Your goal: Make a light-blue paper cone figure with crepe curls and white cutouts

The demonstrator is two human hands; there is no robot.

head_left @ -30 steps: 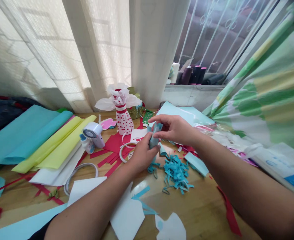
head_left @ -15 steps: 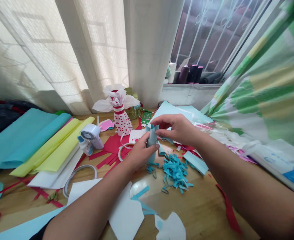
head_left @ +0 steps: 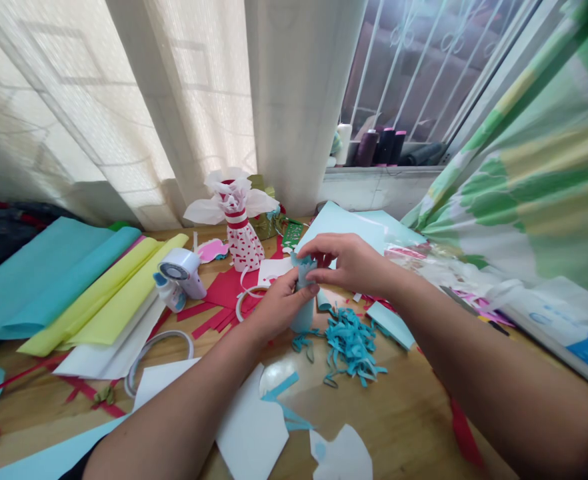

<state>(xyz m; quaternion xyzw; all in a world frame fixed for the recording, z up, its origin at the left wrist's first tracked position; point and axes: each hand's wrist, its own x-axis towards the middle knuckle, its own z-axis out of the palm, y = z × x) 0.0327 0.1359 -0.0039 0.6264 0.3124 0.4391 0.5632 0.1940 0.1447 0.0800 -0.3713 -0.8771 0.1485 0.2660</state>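
Note:
A light blue paper tube (head_left: 303, 315) with a notched top edge stands upright near the middle of the table. My left hand (head_left: 285, 300) is wrapped round its middle, thumb across the near side. At the tube's rim, my right hand (head_left: 341, 261) bends its fingers and thumb around one of the paper flaps, pinching it. Just right of the tube lies a heap of shredded blue paper strips (head_left: 355, 347). Behind it stands a white paper vase (head_left: 244, 247) with red spots, red-and-white bands and a ruffled white top.
Rolled blue paper (head_left: 74, 273) and yellow paper (head_left: 109, 293) lie at left, beside a small white device (head_left: 187, 272) and a glue bottle (head_left: 170, 293). Red paper (head_left: 224, 293) and a roll of tape (head_left: 244, 303) sit behind my left arm. White offcuts (head_left: 254, 427) lie in front. Plastic packaging (head_left: 549, 313) is at right.
My right hand has shifted slightly down and left at the tube's rim, its fingers closing more over the flaps. The left hand keeps its hold.

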